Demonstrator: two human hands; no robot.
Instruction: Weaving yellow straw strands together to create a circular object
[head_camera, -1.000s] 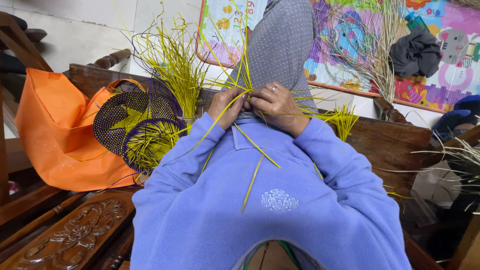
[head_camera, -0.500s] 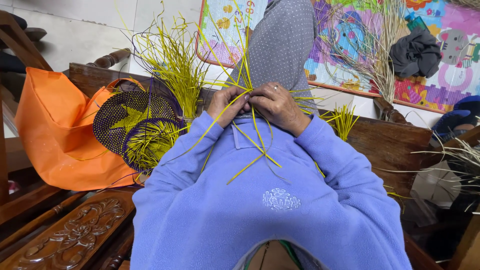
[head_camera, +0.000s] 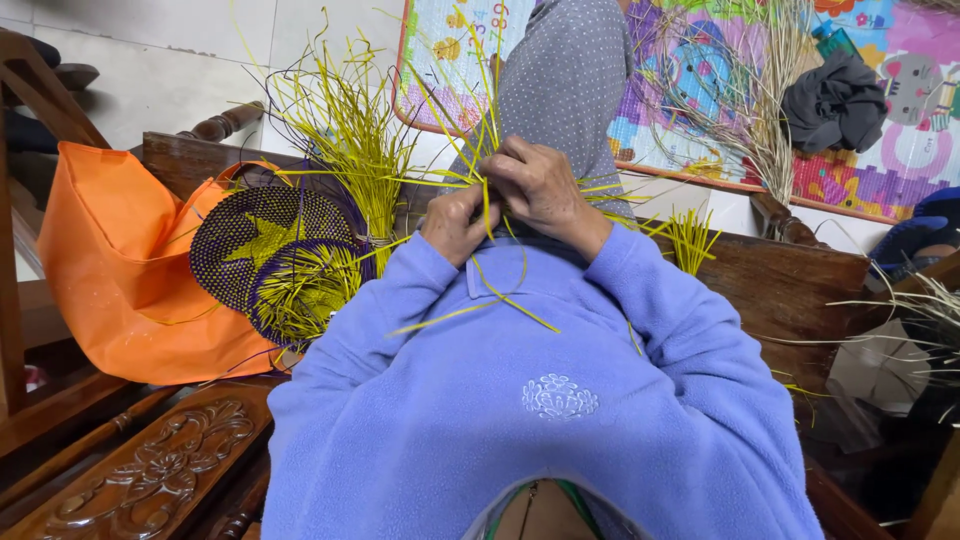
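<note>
- Head view: left hand (head_camera: 455, 222) and right hand (head_camera: 540, 185) pressed close together at chest height, both pinching yellow-green straw strips (head_camera: 487, 200); loose ends hang over the purple fleece top (head_camera: 520, 400).
- To the left: woven purple-and-yellow discs (head_camera: 270, 255) touching the orange bag (head_camera: 120, 260).

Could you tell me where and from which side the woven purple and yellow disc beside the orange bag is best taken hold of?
Probably by the woven disc's upper left rim, coming from above. That edge lies bare against the orange bag, while loose yellow strands crowd its right side.
</note>
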